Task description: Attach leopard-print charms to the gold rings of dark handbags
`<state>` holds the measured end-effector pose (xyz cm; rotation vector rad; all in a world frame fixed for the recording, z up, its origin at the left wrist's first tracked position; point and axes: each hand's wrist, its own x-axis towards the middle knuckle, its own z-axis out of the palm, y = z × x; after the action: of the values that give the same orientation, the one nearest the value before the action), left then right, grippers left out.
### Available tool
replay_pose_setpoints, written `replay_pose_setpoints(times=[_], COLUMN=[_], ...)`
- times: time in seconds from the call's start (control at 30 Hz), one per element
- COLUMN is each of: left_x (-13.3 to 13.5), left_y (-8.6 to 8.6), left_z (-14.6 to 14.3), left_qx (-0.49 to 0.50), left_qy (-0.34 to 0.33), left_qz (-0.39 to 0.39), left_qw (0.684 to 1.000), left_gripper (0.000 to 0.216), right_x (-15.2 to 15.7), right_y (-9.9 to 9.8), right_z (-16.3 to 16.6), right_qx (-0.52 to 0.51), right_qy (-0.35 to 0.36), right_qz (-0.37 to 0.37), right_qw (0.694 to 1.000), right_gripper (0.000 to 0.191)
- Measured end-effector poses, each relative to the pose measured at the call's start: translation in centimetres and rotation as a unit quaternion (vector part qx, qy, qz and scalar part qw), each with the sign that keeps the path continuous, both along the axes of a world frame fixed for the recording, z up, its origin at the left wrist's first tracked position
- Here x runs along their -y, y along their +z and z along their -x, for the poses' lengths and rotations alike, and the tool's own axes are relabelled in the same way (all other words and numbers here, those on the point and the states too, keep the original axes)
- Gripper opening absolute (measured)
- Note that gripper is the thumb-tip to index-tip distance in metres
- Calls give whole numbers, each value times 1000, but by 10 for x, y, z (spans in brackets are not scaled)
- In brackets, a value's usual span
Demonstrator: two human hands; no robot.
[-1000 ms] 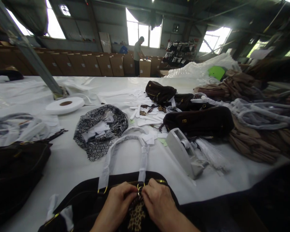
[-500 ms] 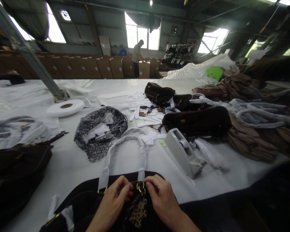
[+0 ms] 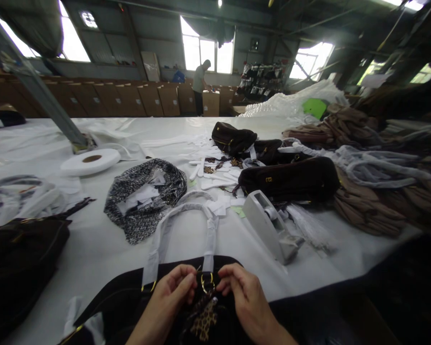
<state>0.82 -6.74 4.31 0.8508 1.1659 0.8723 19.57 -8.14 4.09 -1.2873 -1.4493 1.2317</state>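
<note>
A dark brown handbag lies at the near edge of the white table, its handles wrapped in white paper and pointing away from me. My left hand and my right hand pinch at the gold ring at the base of the right handle. A leopard-print charm hangs below the ring, between the two hands. Both hands have their fingers curled in a pinch.
A grey tape dispenser stands just right of the handles. A black-and-white patterned cloth bag, a white tape roll, more dark bags and a brown pile lie beyond. A person stands by cartons far back.
Both hands have drawn slightly apart and lifted their fingertips, so the gold ring and more of the leopard charm now show between them. The view has shifted a little.
</note>
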Motion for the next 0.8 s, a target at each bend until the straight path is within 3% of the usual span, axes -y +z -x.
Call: replay_pose_setpoints(times=[0.17,0.3,0.37,0.47,0.63,0.8], left_x=[10,15,13,7,-5,-5], left_y=[-1,-4,-2,5,20,26], left_z=[6,5,4,2,-3,-6], left_qx=[-119,-101,-76,-62,-110,-66], left_qy=[-57,19,50,35,-5,-7], left_qz=[-73,-60,-55,-54,-160,-82], left_qw=[989,993,994,996,981,994], left_gripper=[25,30,34,29,17,20], right_x=[-1,-4,-6,-8,-14,-18], right_y=[5,0,-4,-6,3,10], right_z=[-1,2,4,6,6,3], right_qx=[-142,-243,-237,-175,-95,-93], right_qy=[10,-5,-11,-10,-4,-11], right_qz=[57,90,99,88,31,32], right_qw=[988,966,966,981,995,995], right_gripper=[19,31,32,31,19,15])
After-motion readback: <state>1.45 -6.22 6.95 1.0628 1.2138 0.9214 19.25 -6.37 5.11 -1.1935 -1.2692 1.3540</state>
